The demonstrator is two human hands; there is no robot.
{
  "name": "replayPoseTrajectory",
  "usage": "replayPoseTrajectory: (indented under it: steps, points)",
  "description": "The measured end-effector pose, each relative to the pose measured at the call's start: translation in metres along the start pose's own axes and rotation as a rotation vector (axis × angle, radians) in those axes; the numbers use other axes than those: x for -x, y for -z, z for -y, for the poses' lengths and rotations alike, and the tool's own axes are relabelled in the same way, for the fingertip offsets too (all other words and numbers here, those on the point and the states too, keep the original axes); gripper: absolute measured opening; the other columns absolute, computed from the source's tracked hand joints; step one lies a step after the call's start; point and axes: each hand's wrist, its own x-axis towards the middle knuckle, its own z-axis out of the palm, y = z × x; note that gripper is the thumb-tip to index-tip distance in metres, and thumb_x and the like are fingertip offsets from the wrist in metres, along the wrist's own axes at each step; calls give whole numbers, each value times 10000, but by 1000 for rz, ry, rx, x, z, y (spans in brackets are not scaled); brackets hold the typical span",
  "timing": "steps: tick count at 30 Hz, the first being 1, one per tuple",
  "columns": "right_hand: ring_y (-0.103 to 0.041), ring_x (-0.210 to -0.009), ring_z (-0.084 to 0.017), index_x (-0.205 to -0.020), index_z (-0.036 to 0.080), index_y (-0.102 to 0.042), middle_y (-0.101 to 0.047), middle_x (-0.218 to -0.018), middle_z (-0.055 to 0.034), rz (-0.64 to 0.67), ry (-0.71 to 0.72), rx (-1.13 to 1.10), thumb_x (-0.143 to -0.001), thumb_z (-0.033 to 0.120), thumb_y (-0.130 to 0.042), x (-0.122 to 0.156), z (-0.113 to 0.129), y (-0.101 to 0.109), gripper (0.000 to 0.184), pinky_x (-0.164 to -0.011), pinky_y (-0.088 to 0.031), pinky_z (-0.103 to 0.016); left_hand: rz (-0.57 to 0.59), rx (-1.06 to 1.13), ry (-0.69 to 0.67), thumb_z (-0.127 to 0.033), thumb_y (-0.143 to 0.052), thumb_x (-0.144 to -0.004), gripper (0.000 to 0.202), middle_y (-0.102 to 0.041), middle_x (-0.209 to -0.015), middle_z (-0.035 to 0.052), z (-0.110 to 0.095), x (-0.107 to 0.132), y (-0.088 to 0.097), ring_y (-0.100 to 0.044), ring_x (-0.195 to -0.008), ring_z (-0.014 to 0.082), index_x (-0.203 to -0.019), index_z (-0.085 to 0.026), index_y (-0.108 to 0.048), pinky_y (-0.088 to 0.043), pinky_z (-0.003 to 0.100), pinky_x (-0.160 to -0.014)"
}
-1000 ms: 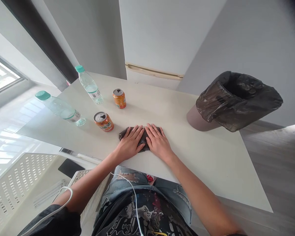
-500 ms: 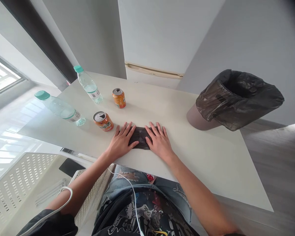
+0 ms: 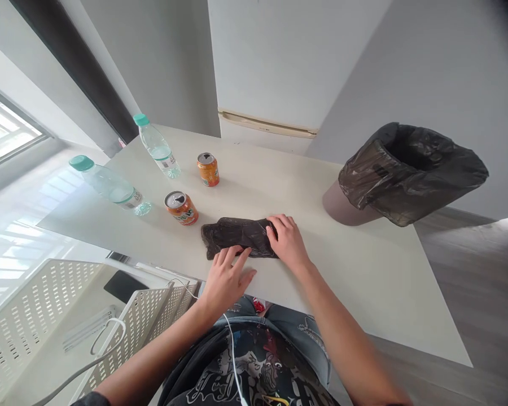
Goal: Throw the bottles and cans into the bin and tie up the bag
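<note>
A folded black plastic bag [image 3: 237,234] lies flat and crosswise on the white table in front of me. My right hand [image 3: 288,241] rests over the bag's right end, fingers slightly bent, thumb apart and pressing on the plastic. At the bag's near edge, the fingertips of my left hand [image 3: 228,279] touch it; the fingers are spread and the thumb stands off to the right. Just left of the bag is an orange drink can [image 3: 182,208], opened on top. Farther back stands a second orange can [image 3: 208,169].
Two clear bottles with green caps, a near one [image 3: 114,189] and a far one [image 3: 158,148], stand at the left. A bin [image 3: 347,206] lined with a black bag [image 3: 372,175] stands at the right. White perforated baskets [image 3: 29,316] sit below the table's left edge.
My left hand has slid off the bag's left end toward me, to its near edge. More of the bag now shows. The right hand stays at the right end, moved slightly right.
</note>
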Motion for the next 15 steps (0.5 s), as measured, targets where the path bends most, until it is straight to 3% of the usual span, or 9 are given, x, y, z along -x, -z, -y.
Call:
replayPoseTrajectory:
  steps: [2, 4, 7, 9, 12, 13, 15]
  points:
    - [-662, -1092, -303, -1115, 199, -739, -743, -1152, -138, 68, -54, -27, -1043, 253, -485, 4, 2, 11, 269, -999, -554, -448, 35, 10, 0, -396, -729, -1021, 545, -631, -1408, 183, -3, 3, -8, -609, -1262, 389, -1498, -190, -563, -552, 589, -1051]
    - [-683, -936, -259, -987, 225, -714, -747, -1001, -81, 240, -147, -130, -1004, 246, -540, 13, 6, 26, 176, -862, -565, -395, 47, 37, -18, -413, -771, -994, 556, -617, -1445, 193, 0, 2, -12, -585, -1334, 398, -1459, -174, -585, -498, 638, -1141]
    - [-677, -789, -191, -954, 239, -668, -728, -886, 2, 514, -242, -378, -1005, 316, -593, 39, 18, 54, 119, -746, -535, -320, 83, 91, -101, -422, -791, -979, 511, -625, -1449, 191, 10, -1, -9, -554, -1425, 395, -1392, -174, -621, -384, 701, -1245]
    - [-668, -751, -168, -962, 243, -654, -706, -828, 26, 614, -244, -481, -1053, 365, -557, 61, 26, 70, 181, -721, -527, -294, 141, 115, -200, -459, -788, -980, 546, -608, -1497, 197, 16, -1, -3, -486, -1512, 401, -1412, -175, -610, -276, 741, -1296]
    - [-647, -698, -161, -1025, 251, -682, -704, -814, 17, 533, -190, -391, -1108, 354, -490, 94, 30, 80, 233, -687, -523, -299, 247, 115, -387, -598, -772, -960, 757, -546, -1595, 214, 21, 6, 3, -386, -1591, 402, -1531, -160, -537, -201, 731, -1333]
    - [-667, -746, -172, -1072, 246, -693, -725, -876, -8, 433, -133, -325, -1110, 323, -490, 103, 28, 80, 221, -720, -541, -315, 270, 105, -437, -603, -763, -966, 792, -536, -1611, 211, 22, 10, 4, -379, -1597, 392, -1565, -152, -508, -207, 710, -1342]
    - [-714, -986, -222, -1186, 225, -699, -751, -1111, -88, 214, 36, -179, -1090, 214, -498, 115, 19, 77, 223, -885, -579, -374, 281, 67, -475, -459, -735, -1021, 690, -549, -1612, 187, 21, 16, 2, -389, -1598, 363, -1587, -150, -488, -224, 671, -1355]
